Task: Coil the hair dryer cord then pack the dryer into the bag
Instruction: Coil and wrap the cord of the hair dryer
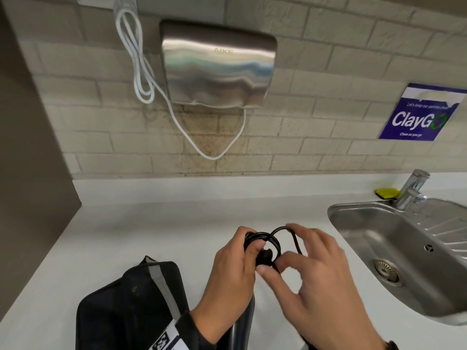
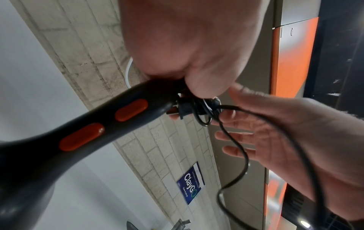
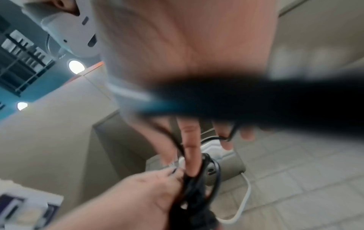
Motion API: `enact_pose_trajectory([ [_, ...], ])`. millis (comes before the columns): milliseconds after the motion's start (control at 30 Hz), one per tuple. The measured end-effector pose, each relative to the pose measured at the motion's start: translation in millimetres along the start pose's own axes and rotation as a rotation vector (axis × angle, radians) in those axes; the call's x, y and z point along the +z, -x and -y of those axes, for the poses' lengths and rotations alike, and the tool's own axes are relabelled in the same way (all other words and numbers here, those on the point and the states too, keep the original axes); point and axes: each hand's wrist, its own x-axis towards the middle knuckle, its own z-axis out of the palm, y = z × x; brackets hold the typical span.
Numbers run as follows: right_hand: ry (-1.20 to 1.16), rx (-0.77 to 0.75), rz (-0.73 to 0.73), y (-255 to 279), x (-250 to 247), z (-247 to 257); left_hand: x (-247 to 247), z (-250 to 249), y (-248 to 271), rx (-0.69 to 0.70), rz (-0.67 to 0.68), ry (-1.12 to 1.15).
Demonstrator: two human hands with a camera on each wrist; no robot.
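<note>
The black hair dryer [image 2: 59, 143], two orange buttons on its handle, is held above the white counter [image 1: 151, 223] with its cord [image 1: 265, 239] looped at the handle's end. The left hand [image 1: 227, 279] grips handle and loops together. The right hand [image 1: 316, 276], fingers spread, pinches a strand. The black bag [image 1: 126, 306] lies near left; a steel sink [image 1: 379, 236] sits right
</note>
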Motion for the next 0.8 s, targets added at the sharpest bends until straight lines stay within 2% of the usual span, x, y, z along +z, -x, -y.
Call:
enact_pose_trajectory([
  [67, 0.047, -0.034, 0.031, 2.6, 1.0, -5.4, 0.3, -0.7, 0.0, -0.007, -0.001, -0.006],
  [167, 0.046, -0.086, -0.006, 1.3, -5.1, -11.1, -1.3, -3.5, -0.6, -0.034, 0.012, 0.019],
  [267, -0.074, -0.088, -0.058, 0.8, -15.3, -12.5, -5.4, -5.0, -4.8, -0.094, 0.018, 0.086],
  [367, -0.346, 0.005, -0.158, 0.1, -28.7, -5.9, -11.0, 0.3, -10.1, -0.153, 0.011, 0.118],
  [433, -0.605, 0.06, -0.218, 1.7, -36.2, -2.6, -14.0, 4.4, -12.7, -0.161, -0.001, 0.088],
  [500, -0.886, 0.12, -0.186, 6.8, -39.8, -7.0, -15.1, 5.8, -13.1, -0.159, -0.029, 0.043],
  [567, -1.019, 0.212, -0.053, 14.3, -38.5, -18.6, -15.6, 6.0, -11.6, -0.145, -0.062, 0.01],
  [633, -0.97, 0.301, 0.096, 24.2, -29.6, -38.5, -15.2, 7.1, -10.0, -0.125, -0.079, -0.015],
  [667, -0.865, 0.304, 0.157, 29.7, -23.8, -49.7, -14.7, 7.7, -9.6, -0.119, -0.079, -0.02],
  [800, -0.289, 0.164, 0.285, 50.3, 6.5, -84.5, -12.5, 9.4, -8.8, -0.096, -0.042, -0.028],
])
